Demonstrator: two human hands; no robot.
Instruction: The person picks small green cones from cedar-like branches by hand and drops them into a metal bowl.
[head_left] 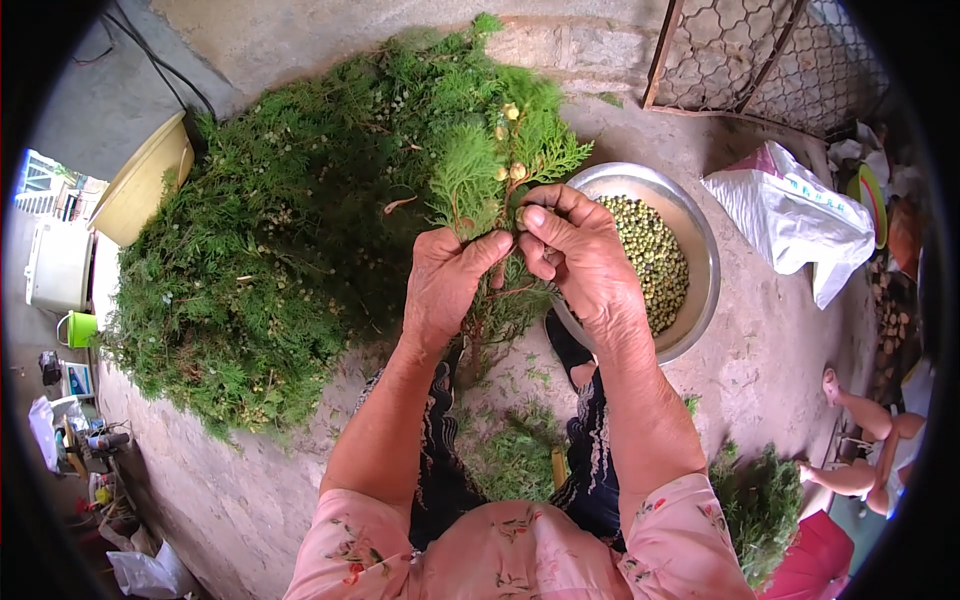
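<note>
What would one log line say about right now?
left hand: pinches leafy sprig | right hand: closed on same sprig | metal basin, right: holds round green cones | branch pile: left

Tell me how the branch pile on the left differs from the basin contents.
The branch pile is feathery and tangled; the basin contents are small, round pieces. The branch pile lies heaped on the floor; the basin contents sit in a metal basin. Both look largely green.
</note>
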